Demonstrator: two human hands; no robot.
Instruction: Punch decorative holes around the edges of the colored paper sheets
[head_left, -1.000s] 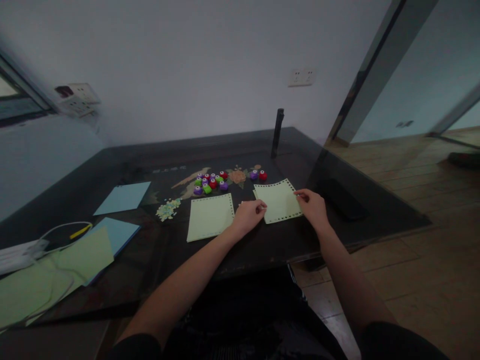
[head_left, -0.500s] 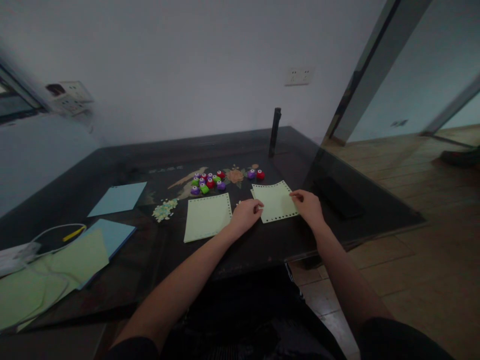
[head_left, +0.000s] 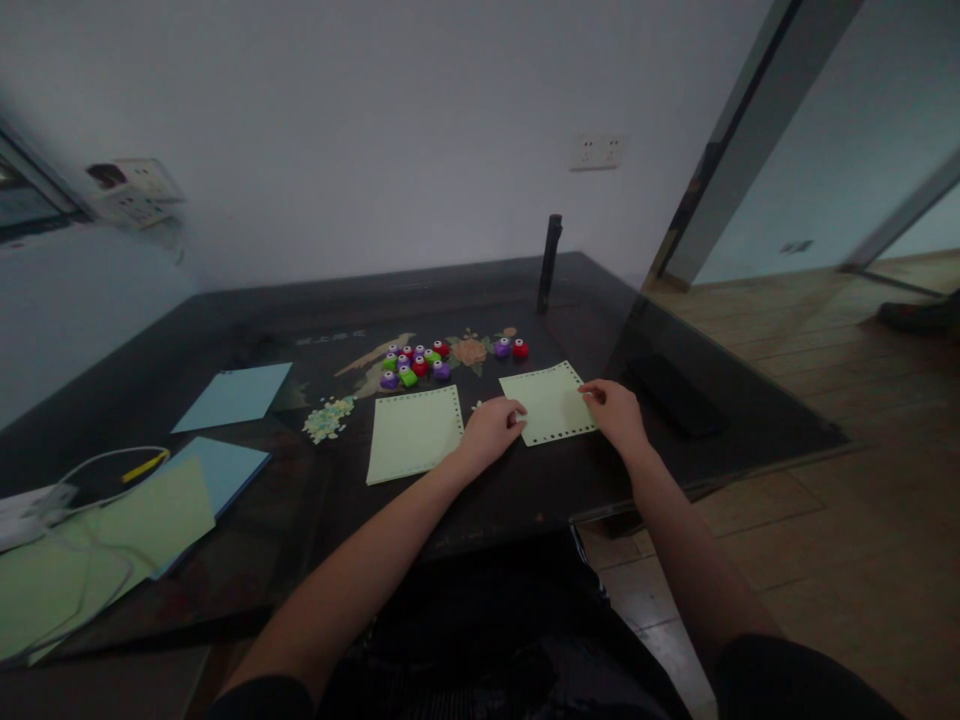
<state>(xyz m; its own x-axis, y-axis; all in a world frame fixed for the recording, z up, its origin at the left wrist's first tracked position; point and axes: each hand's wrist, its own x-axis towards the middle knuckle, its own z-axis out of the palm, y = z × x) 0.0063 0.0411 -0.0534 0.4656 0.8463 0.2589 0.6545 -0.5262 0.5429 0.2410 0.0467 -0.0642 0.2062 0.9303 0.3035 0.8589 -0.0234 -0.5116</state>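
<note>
A pale green sheet of paper (head_left: 555, 402) with holes punched along its edges lies between my hands on the dark table. My left hand (head_left: 493, 428) is closed, its fingers pinching the sheet's left edge. On the opposite edge, my right hand (head_left: 613, 408) grips the paper between thumb and fingers. Just left of my left hand is a stack of pale green paper (head_left: 414, 435), with holes along its top and right sides. Small purple, green and red hole punches (head_left: 420, 368) stand clustered behind that stack. Two more, one purple and one red (head_left: 520, 348), sit behind the held sheet.
A heap of small paper bits (head_left: 328, 419) lies left of the stack. Farther left are blue sheets (head_left: 234, 397), green sheets (head_left: 150, 520), a white cable and a yellow item (head_left: 145, 466). A black upright post (head_left: 549, 265) stands behind; a dark flat object (head_left: 675, 395) lies right.
The held sheet's upper left corner now lines up with the layer beneath, which showed at its left edge before. Both hands stay in nearly the same place.
</note>
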